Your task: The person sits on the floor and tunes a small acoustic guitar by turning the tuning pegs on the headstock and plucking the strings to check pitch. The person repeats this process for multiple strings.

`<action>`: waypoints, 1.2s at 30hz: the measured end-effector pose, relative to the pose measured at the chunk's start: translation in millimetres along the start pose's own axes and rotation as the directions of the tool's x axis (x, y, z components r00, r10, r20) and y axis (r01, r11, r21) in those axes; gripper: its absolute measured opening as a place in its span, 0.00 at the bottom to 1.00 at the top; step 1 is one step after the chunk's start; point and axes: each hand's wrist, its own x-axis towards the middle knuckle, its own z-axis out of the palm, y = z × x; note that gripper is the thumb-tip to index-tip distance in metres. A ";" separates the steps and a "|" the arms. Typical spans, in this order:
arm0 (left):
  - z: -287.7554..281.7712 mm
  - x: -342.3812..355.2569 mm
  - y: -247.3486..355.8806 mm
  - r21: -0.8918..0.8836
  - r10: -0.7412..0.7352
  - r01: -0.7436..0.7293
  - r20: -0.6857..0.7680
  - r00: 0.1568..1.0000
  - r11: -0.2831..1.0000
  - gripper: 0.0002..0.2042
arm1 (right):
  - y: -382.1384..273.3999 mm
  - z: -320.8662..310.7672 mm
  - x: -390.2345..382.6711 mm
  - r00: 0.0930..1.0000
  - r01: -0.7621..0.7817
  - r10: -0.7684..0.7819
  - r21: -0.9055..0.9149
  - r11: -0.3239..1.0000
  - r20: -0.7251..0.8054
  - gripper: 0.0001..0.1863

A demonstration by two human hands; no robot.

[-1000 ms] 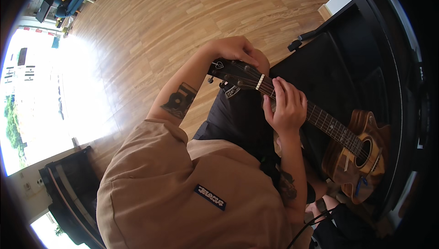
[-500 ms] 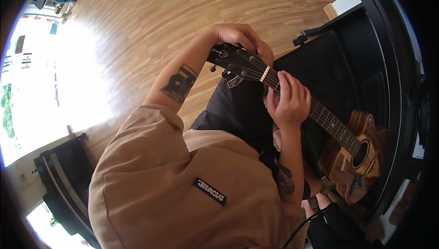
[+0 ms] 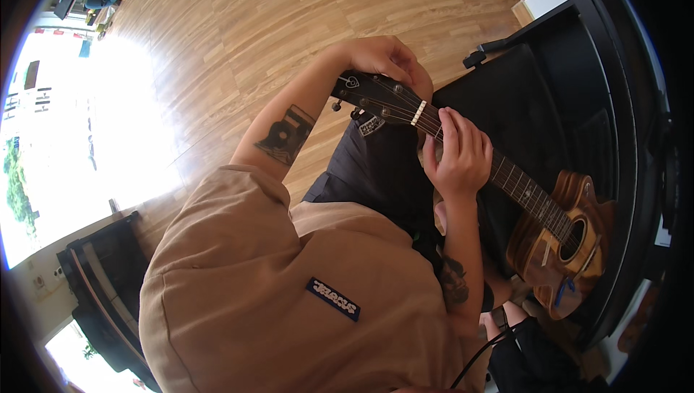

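Note:
An acoustic guitar (image 3: 531, 196) stretches diagonally from its dark headstock (image 3: 372, 97) near the middle to its brown wooden body (image 3: 538, 256) at the right. My left hand (image 3: 387, 57) bends over the headstock's far edge. Its fingers are curled down at the tuning pegs, and the fingertips are partly hidden. Just below the white nut (image 3: 418, 113), my right hand (image 3: 463, 156) grips the guitar neck, fingers laid over the strings and thumb on the near side. Metal tuning pegs (image 3: 337, 106) also stick out along the headstock's near edge.
Black furniture (image 3: 596, 68) with a raised side stands beyond the guitar at right. A blue ribbon (image 3: 566, 290) hangs by the guitar body. Wooden floor (image 3: 289, 10) spreads ahead; a bright window (image 3: 72, 140) and a black case-like object (image 3: 108, 263) are at left.
My hands keep their places on the guitar; the left fingers shift slightly at the pegs. The whole view has moved only a little.

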 end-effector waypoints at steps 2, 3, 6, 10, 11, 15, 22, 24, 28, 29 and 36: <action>-6.6 1.1 -6.0 -0.033 -0.033 0.035 0.055 0.998 0.999 0.11 | 0.4 -1.0 1.2 1.000 0.002 -0.002 0.004 1.000 0.002 0.25; -10.2 2.4 -10.2 -0.049 -0.049 0.053 0.083 0.995 0.997 0.11 | 0.0 -2.0 1.3 1.000 0.001 -0.001 0.010 1.000 0.007 0.25; -14.8 6.7 -19.8 -0.124 -0.147 0.158 0.096 0.984 0.980 0.10 | -0.3 -4.3 2.3 1.000 -0.004 0.003 0.029 1.000 0.012 0.25; -9.5 4.8 -4.6 -0.077 -0.143 0.150 0.093 0.985 0.986 0.10 | 4.6 5.2 -4.0 1.000 0.002 -0.001 0.043 0.999 -0.030 0.25; -9.8 6.2 -7.4 -0.046 -0.154 0.159 0.099 0.983 0.986 0.11 | 4.2 4.8 -3.0 1.000 0.004 -0.003 0.042 0.999 -0.030 0.25; -10.7 8.2 -19.5 0.121 -0.085 0.083 0.011 0.996 0.989 0.15 | -0.4 -4.3 1.6 1.000 -0.006 0.006 0.013 1.000 0.025 0.25; -13.4 2.1 -14.0 -0.201 0.011 0.010 0.104 0.995 0.979 0.07 | 1.4 -2.3 0.2 1.000 -0.002 0.002 0.024 1.000 0.002 0.25; -11.4 0.5 -8.7 -0.137 0.015 0.000 0.107 0.994 0.991 0.08 | 0.0 -4.9 2.0 1.000 -0.007 0.006 0.018 1.000 0.015 0.25; -13.6 3.0 -19.2 -0.116 -0.011 0.029 0.150 0.989 0.993 0.10 | 0.2 -3.5 0.9 1.000 -0.008 0.007 0.022 1.000 0.016 0.25; -13.4 4.7 -19.9 -0.087 -0.013 0.026 0.147 0.989 0.996 0.10 | 0.9 -1.9 0.0 1.000 -0.007 0.007 0.026 1.000 0.007 0.25; -13.2 8.4 -29.4 -0.053 0.012 -0.005 0.126 0.992 0.999 0.11 | 4.4 5.1 -3.6 1.000 0.009 -0.008 0.032 0.999 -0.024 0.25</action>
